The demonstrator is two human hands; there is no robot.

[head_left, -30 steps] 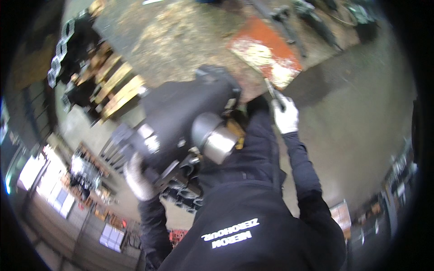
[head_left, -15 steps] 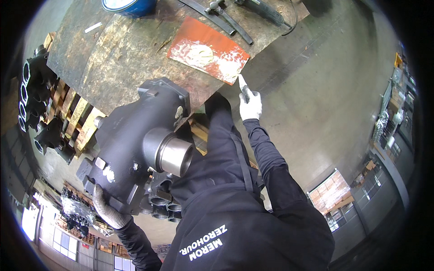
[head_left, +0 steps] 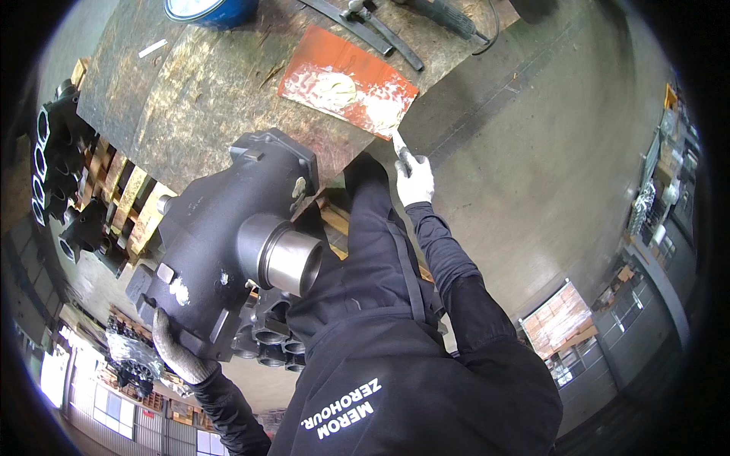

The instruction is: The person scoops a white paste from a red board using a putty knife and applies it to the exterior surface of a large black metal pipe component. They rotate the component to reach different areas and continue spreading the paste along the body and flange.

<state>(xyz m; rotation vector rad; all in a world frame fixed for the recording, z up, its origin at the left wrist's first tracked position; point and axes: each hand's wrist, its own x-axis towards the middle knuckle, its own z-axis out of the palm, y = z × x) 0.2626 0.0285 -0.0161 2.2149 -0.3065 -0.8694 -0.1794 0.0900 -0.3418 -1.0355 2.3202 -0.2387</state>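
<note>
My gloved right hand [head_left: 416, 182] is closed round the handle of a putty knife [head_left: 398, 142]. The knife's tip touches the near right corner of an orange-red board [head_left: 315, 55], which is smeared with cream-coloured filler paste [head_left: 334, 91]. On the left stands a large black metal casting [head_left: 217, 216] with a shiny machined pipe end [head_left: 295, 262] pointing right. White filler patches [head_left: 179, 292] mark its near end. My gloved left hand [head_left: 179, 353] grips that near end from below, its fingers partly hidden behind the casting.
The stained worktable [head_left: 205, 99] carries a blue bucket [head_left: 217, 14], flat metal bars, a hammer [head_left: 384, 34] and a corded power tool [head_left: 445, 17]. More black castings [head_left: 84, 228] sit around wooden pallets [head_left: 137, 194] to the left. Wrapped boxes [head_left: 559, 323] stand at the right.
My right hand and the putty knife have moved slightly left and nearer me along the board's corner. My left hand keeps its place on the casting.
</note>
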